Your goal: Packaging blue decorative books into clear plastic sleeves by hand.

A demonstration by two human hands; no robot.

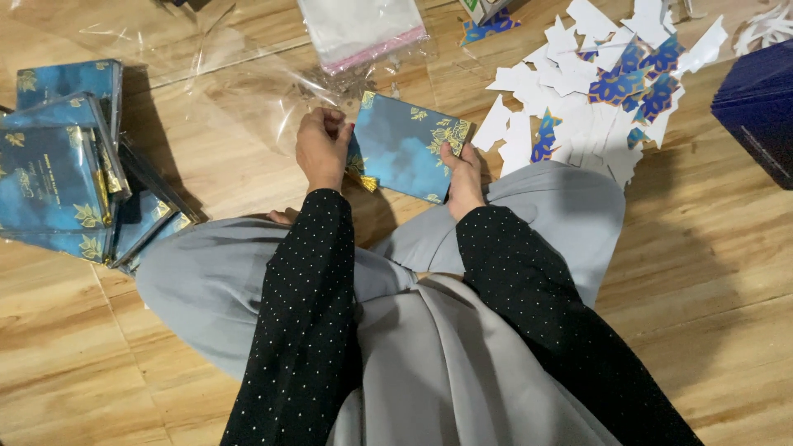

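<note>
Head view, looking down on a person seated on a wooden floor (702, 272). The blue card (406, 147), a flat rectangle with cloudy teal-to-dark-blue colouring and gold floral ornament at its corners, is held above the floor just in front of the knees, tilted so that its right end sits higher; a gold fringe, possibly a tassel, shows at its lower left corner, though the view is too coarse to be sure. The left hand (322, 149) is clenched around the card's left edge, knuckles upward; the right hand (462, 175) grips the right edge, thumb laid across the face near the gold motif. Both forearms wear black sleeves (314, 314) with small pale dots; grey fabric (462, 363) covers the lap. To the person's left lies a stack of similar blue cards (62, 173) in clear wrapping, well apart from the hands; beyond the card, clear plastic sleeves (363, 29) with a pink strip lie on the floor; to the right, a heap of white and blue-patterned paper cut-outs (603, 83) spreads near the right knee; a dark blue box (758, 107) sits at the right margin.
</note>
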